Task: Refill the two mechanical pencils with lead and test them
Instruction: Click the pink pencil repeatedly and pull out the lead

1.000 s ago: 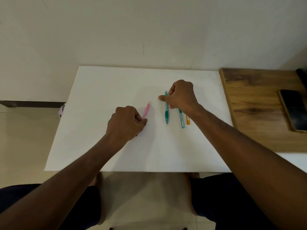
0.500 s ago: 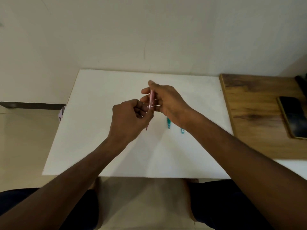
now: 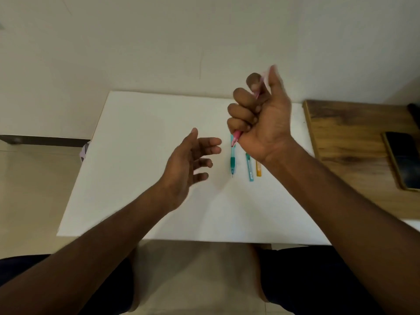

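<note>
The right hand (image 3: pixel 261 119) is raised above the white surface (image 3: pixel 141 155), its fingers curled into a fist around the pink mechanical pencil (image 3: pixel 236 137). The pencil runs through the fist, its pink lower end poking out below the little finger and its pale upper end, blurred, showing above the index finger beside the thumb. The left hand (image 3: pixel 186 164) hovers lower and to the left of the right hand, empty, palm turned inward with fingers loosely spread and pointing toward the right hand, well apart from the pink pencil.

Just below the right hand, lying on the surface, is the teal mechanical pencil (image 3: pixel 232 160), its tip pointing toward the person; its far end is partly hidden behind the pink pencil's end. To the right of it, under the right wrist, lie a teal lead case (image 3: pixel 249 169) and, just beside that, an orange lead case (image 3: pixel 258 169), each partly covered by the wrist. Farther right of the right hand, a dark phone (image 3: pixel 403 162) rests on a wooden tabletop (image 3: pixel 345 137)
</note>
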{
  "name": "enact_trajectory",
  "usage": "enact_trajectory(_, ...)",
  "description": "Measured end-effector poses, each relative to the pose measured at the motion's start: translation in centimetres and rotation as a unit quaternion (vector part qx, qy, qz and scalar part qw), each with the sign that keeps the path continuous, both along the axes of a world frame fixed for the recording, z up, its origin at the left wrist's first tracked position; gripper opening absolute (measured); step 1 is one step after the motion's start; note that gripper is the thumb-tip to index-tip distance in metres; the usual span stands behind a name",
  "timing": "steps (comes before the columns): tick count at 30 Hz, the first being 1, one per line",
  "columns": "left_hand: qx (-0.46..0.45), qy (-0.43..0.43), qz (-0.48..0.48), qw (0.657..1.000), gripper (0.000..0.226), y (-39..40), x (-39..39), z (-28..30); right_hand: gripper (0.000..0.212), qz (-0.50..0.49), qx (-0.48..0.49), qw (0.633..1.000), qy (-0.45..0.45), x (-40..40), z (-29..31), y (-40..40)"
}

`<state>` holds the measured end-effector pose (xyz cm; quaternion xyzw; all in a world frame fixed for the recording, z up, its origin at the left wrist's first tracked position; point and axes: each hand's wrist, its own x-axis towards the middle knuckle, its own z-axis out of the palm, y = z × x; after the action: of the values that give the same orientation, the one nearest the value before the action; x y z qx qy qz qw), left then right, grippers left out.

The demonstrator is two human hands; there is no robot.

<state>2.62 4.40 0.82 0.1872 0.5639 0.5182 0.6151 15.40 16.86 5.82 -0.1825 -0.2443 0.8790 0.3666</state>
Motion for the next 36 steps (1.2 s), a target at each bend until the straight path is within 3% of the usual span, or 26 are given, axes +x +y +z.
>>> enact_trajectory(3, 0.002, -0.133, -0.026, 0.991, 0.078, -0.9, 1.7, -0.4, 0.056, 0.012, -0.025, 0.998, 0.052, 0.9, 0.3, 0.0)
enact_trajectory(5, 0.026, -0.153, -0.052, 0.987, 0.084, -1.3, 2.4, -0.6, 0.055, 0.007, -0.017, 0.998, 0.053, 1.1, 0.5, -0.1)
enact_trajectory(7, 0.039, -0.104, -0.061, 0.992, 0.078, -1.1, 2.4, -0.7, 0.053, -0.005, -0.011, 0.999, 0.051, 1.1, 0.9, -0.2)
enact_trajectory(9, 0.048, 0.105, -0.085, 0.990, 0.061, -0.5, 1.4, -0.8, 0.051, -0.022, -0.008, 0.998, 0.050, 1.2, 1.3, -0.2)
enact_trajectory(10, 0.055, 0.278, -0.108, 0.953, 0.049, -0.3, 0.5, -0.9, 0.050, -0.029, -0.003, 0.998, 0.049, 1.2, 1.5, -0.2)
enact_trajectory(12, 0.050, 0.596, -0.176, 0.782, 0.041, -0.3, -1.3, -2.2, 0.049, -0.037, 0.011, 0.998, 0.047, 1.3, 1.9, -0.1)
enact_trajectory(13, 0.040, 0.678, -0.208, 0.704, 0.052, -0.6, -1.8, -2.8, 0.050, -0.042, 0.015, 0.998, 0.049, 1.3, 2.1, -0.2)
enact_trajectory(14, 0.027, 0.711, -0.242, 0.659, 0.065, -0.8, -2.0, -3.6, 0.051, -0.048, 0.014, 0.997, 0.053, 1.4, 2.2, -0.3)
enact_trajectory(15, 0.012, 0.715, -0.275, 0.643, 0.076, -1.1, -2.0, -4.2, 0.052, -0.053, 0.010, 0.997, 0.057, 1.4, 2.2, -0.4)
enact_trajectory(18, -0.022, 0.693, -0.329, 0.641, 0.083, -1.7, -1.5, -6.1, 0.051, -0.052, 0.006, 0.997, 0.057, 1.3, 2.4, -0.5)
enact_trajectory(29, -0.026, 0.717, -0.334, 0.611, 0.080, -1.6, -1.2, -7.0, 0.047, -0.019, 0.023, 0.999, 0.030, 1.3, 2.7, -0.7)
enact_trajectory(36, -0.031, 0.719, -0.332, 0.609, 0.081, -1.5, -1.2, -6.9, 0.048, -0.002, 0.038, 0.999, 0.018, 1.0, 2.9, -1.0)
